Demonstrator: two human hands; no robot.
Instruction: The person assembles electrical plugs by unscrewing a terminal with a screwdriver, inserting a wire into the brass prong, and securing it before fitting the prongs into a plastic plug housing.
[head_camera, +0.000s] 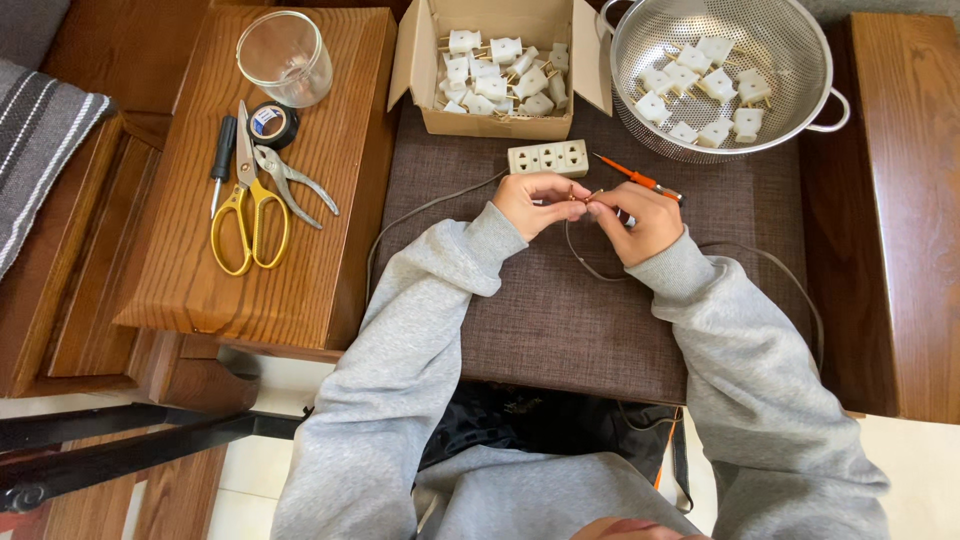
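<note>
Currently the left hand and right hand pinch the bared end of the grey cable between fingertips above the brown mat, apparently twisting its strands. Judged next: a steady grip while fitting the conductor to a white plug.

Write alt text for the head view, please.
Both hands, left hand and right hand, pinch the bare end of a grey wire over a brown mat, near a white socket strip and an orange screwdriver.
</note>
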